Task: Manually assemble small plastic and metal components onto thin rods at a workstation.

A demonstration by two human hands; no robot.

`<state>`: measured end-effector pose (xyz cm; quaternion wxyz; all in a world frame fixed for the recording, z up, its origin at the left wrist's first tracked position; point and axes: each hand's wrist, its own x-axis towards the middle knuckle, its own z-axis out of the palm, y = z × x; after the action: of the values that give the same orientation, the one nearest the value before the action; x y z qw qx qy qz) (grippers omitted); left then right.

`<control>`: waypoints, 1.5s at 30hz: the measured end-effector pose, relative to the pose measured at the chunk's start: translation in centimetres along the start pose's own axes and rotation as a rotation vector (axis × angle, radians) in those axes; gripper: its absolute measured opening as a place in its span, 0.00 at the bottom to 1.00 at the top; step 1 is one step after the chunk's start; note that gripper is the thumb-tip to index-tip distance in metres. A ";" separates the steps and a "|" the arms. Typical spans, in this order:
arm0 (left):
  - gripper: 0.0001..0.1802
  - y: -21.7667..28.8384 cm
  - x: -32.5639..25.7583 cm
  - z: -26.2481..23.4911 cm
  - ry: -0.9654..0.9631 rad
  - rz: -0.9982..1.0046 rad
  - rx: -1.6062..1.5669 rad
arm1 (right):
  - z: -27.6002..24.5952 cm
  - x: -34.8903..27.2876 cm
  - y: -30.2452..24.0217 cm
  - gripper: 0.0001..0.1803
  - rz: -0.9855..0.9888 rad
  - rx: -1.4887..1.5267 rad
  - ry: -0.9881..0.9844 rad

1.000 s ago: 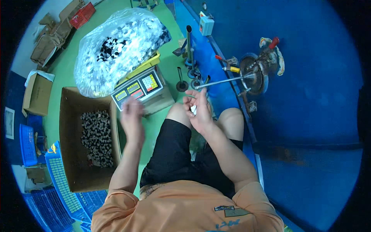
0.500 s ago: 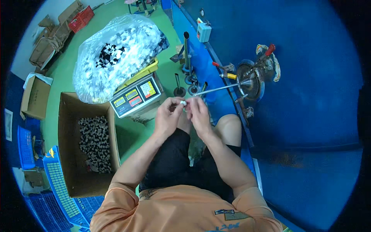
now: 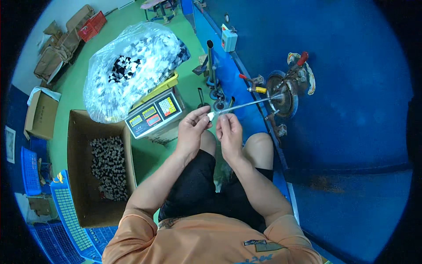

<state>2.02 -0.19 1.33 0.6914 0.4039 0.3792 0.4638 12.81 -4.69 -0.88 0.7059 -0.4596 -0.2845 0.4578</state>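
Seated person's left hand (image 3: 191, 128) and right hand (image 3: 228, 130) meet above the knees, fingertips pinched shut on a small white piece (image 3: 211, 115) at the tip of a thin metal rod (image 3: 250, 104). A loose pinch could drop it.

A green floor (image 3: 79, 88) holds cardboard boxes (image 3: 44, 115) and blue crates (image 3: 30, 170); a blue wall (image 3: 351, 110) stands at right.

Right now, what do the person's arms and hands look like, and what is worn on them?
Both forearms are bare from the elbow down. The left hand and right hand wear no gloves; no watch or ring shows. Short orange sleeves cover only the upper arms.
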 end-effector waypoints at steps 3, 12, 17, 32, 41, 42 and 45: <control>0.16 0.0 0.2 -0.1 -0.028 -0.014 -0.059 | -0.4 0.3 -0.1 0.06 -0.013 0.046 0.014; 0.17 1.0 0.9 1.2 -0.106 0.097 0.056 | 0.2 1.2 -1.1 0.07 -0.054 0.043 -0.003; 0.16 0.5 0.3 1.9 -0.100 0.162 0.087 | 0.2 2.0 -1.5 0.07 -0.043 -0.034 0.019; 0.08 0.5 0.0 1.6 -0.033 0.122 0.128 | -0.1 1.9 -0.8 0.12 -0.124 -0.118 -0.021; 0.13 6.5 -3.0 -7.9 0.783 0.435 -0.307 | -2.0 -0.1 2.0 0.21 0.361 0.576 -0.142; 0.12 5.6 -3.2 -7.9 0.771 0.390 -0.030 | -1.4 0.6 1.9 0.23 0.403 0.635 -0.094; 0.15 2.5 -4.6 -6.3 0.144 0.328 0.662 | 0.1 1.3 1.3 0.26 0.486 0.749 0.003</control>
<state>-5.78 -2.63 1.83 0.4113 0.6272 0.4867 0.4478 12.73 -3.28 -2.05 0.6960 -0.2264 0.0183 0.6812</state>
